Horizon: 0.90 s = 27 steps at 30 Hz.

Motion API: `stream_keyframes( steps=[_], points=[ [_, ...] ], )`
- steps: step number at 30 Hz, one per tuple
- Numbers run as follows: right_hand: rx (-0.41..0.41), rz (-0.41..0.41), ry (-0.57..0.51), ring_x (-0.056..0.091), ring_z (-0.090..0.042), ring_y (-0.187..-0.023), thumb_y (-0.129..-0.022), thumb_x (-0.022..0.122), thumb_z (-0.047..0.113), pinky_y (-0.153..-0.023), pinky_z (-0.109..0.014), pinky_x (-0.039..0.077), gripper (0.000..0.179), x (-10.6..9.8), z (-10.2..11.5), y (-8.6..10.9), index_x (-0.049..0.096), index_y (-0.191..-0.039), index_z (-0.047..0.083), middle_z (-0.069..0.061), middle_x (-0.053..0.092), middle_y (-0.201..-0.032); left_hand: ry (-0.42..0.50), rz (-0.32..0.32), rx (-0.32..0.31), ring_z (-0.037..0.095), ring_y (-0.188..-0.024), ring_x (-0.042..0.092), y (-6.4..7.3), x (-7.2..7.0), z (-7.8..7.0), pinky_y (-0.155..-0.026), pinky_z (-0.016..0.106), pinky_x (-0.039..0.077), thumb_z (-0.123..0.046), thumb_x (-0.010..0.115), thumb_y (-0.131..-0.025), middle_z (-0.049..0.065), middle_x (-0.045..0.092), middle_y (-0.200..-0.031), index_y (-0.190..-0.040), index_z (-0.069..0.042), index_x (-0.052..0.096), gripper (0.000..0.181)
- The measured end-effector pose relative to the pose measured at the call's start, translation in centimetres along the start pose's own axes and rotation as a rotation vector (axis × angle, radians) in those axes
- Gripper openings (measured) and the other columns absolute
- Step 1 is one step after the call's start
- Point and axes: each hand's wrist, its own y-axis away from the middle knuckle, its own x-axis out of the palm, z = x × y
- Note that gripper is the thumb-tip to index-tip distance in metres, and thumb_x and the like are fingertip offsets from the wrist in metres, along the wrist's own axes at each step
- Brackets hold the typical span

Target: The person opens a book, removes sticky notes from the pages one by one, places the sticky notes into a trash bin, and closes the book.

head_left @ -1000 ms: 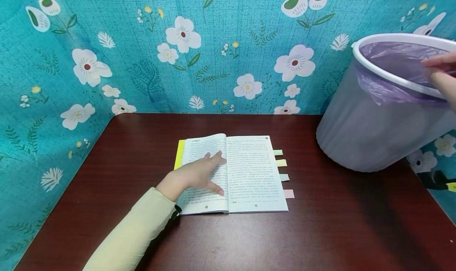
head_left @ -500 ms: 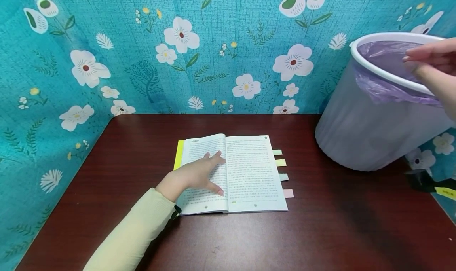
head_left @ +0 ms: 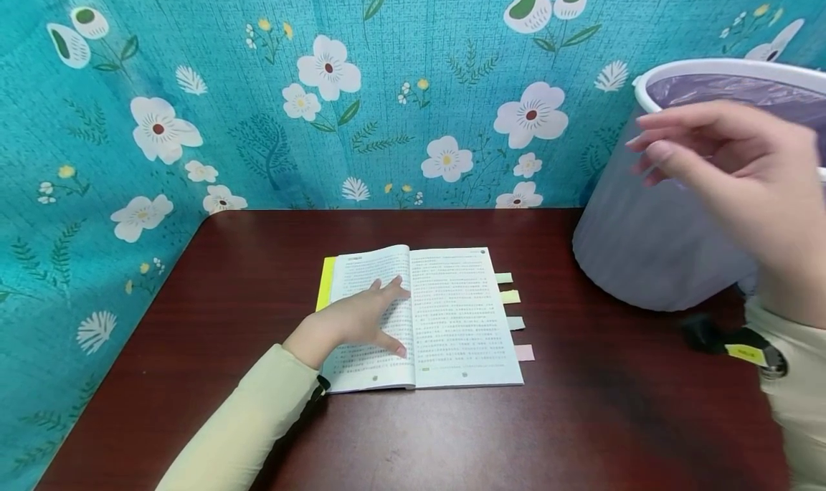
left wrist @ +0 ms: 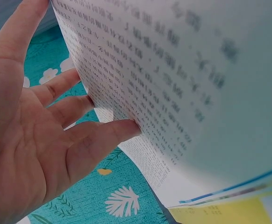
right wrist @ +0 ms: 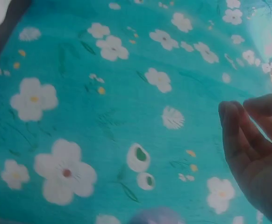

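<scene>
An open book [head_left: 461,312] lies on the dark wooden table, printed pages up, with several coloured sticky tabs [head_left: 510,297] along its right edge and a yellow strip at its left. My left hand [head_left: 355,317] rests spread across the left page. In the left wrist view, fingertips of that left hand [left wrist: 38,140] touch the printed page [left wrist: 140,84]. My right hand [head_left: 742,168] hangs in the air in front of the grey trash bin [head_left: 658,247], fingers loosely bent. Nothing shows between the fingers of the right hand [right wrist: 257,149] in the right wrist view.
The bin, lined with a purple bag [head_left: 723,89] and rimmed in white, stands tilted at the table's right back. Behind the table [head_left: 516,441] hangs a teal flowered cloth [head_left: 387,168]. A black strap with a yellow label [head_left: 745,353] sits at my right wrist.
My right hand has moved left and toward me from over the bin's mouth, and its wrist and sleeve have come into view. My left hand and the book stay in place.
</scene>
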Motion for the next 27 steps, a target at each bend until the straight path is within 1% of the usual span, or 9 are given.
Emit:
stream_keyframes(
  steps=[3,4,6,8,10,15,19,23,27],
  points=[
    [0.045,0.082,-0.131,0.07,-0.017,-0.079,-0.093,0.061,-0.016,-0.077,-0.017,0.054,0.024,1.5,-0.5,0.3,0.068,-0.116,-0.015,-0.013,0.075,-0.098,0.005,0.001,0.001,0.039,-0.154,0.015,0.0,0.0,0.0,-0.119,0.047,0.029,-0.037,0.093,-0.075,0.009,0.019,-0.169,-0.157,-0.011,0.04,0.1],
    [0.063,0.115,-0.142,0.071,-0.016,-0.08,-0.093,0.061,-0.016,-0.077,-0.017,0.054,0.025,2.0,-0.8,0.4,0.069,-0.117,-0.013,-0.012,0.076,-0.096,0.005,0.0,0.001,0.039,-0.154,0.015,0.0,0.0,0.0,-0.119,0.047,0.029,-0.037,0.093,-0.075,0.009,0.019,-0.169,-0.157,-0.011,0.04,0.1],
    [0.103,0.168,-0.129,0.072,-0.013,-0.082,-0.094,0.061,-0.014,-0.077,-0.016,0.054,0.027,2.8,-1.4,0.6,0.071,-0.119,-0.007,-0.008,0.077,-0.096,0.007,0.0,0.002,0.038,-0.154,0.015,0.0,0.1,0.0,-0.119,0.047,0.029,-0.037,0.093,-0.075,0.009,0.019,-0.169,-0.157,-0.011,0.04,0.1],
    [0.109,0.211,-0.06,0.072,-0.012,-0.083,-0.096,0.061,-0.011,-0.077,-0.016,0.055,0.027,3.7,-2.0,0.7,0.072,-0.12,-0.003,-0.005,0.077,-0.096,0.008,-0.002,0.004,0.039,-0.154,0.016,0.0,0.1,-0.1,-0.119,0.047,0.03,-0.037,0.093,-0.075,0.009,0.019,-0.169,-0.156,-0.011,0.041,0.1],
    [0.134,0.245,-0.063,0.072,-0.011,-0.084,-0.098,0.061,-0.009,-0.077,-0.018,0.055,0.026,4.5,-2.9,0.8,0.072,-0.121,-0.002,-0.006,0.076,-0.095,0.007,-0.004,0.003,0.039,-0.154,0.016,0.0,0.0,-0.1,-0.118,0.048,0.03,-0.036,0.093,-0.075,0.009,0.019,-0.169,-0.156,-0.011,0.041,0.099],
    [0.203,0.302,-0.138,0.072,-0.013,-0.084,-0.099,0.061,-0.006,-0.076,-0.02,0.056,0.025,6.5,-5.9,1.3,0.072,-0.12,0.002,-0.005,0.076,-0.095,0.005,-0.001,0.001,0.038,-0.154,0.016,0.1,-0.1,0.0,-0.118,0.047,0.03,-0.036,0.093,-0.075,0.008,0.019,-0.169,-0.157,-0.012,0.041,0.1],
    [0.258,0.342,-0.15,0.071,-0.013,-0.085,-0.101,0.06,-0.002,-0.077,-0.021,0.056,0.023,7.7,-7.9,2.0,0.07,-0.122,0.002,-0.003,0.075,-0.096,0.011,0.007,0.004,0.039,-0.154,0.016,0.0,0.0,0.0,-0.119,0.047,0.029,-0.036,0.093,-0.075,0.008,0.019,-0.169,-0.157,-0.012,0.041,0.1],
    [0.315,0.366,-0.131,0.071,-0.013,-0.086,-0.103,0.06,0.004,-0.077,-0.021,0.057,0.023,8.7,-9.7,2.3,0.068,-0.124,-0.002,-0.008,0.075,-0.099,0.013,-0.001,0.005,0.039,-0.154,0.017,0.0,0.1,0.1,-0.119,0.047,0.029,-0.036,0.094,-0.074,0.008,0.02,-0.169,-0.156,-0.012,0.041,0.1],
    [0.367,0.396,-0.108,0.071,-0.013,-0.086,-0.103,0.06,0.005,-0.077,-0.022,0.057,0.026,9.5,-11.5,2.6,0.066,-0.126,-0.006,-0.021,0.072,-0.104,0.013,-0.008,0.005,0.039,-0.154,0.017,0.0,0.1,0.2,-0.118,0.048,0.03,-0.036,0.094,-0.074,0.008,0.02,-0.169,-0.156,-0.012,0.041,0.101]
  ],
)
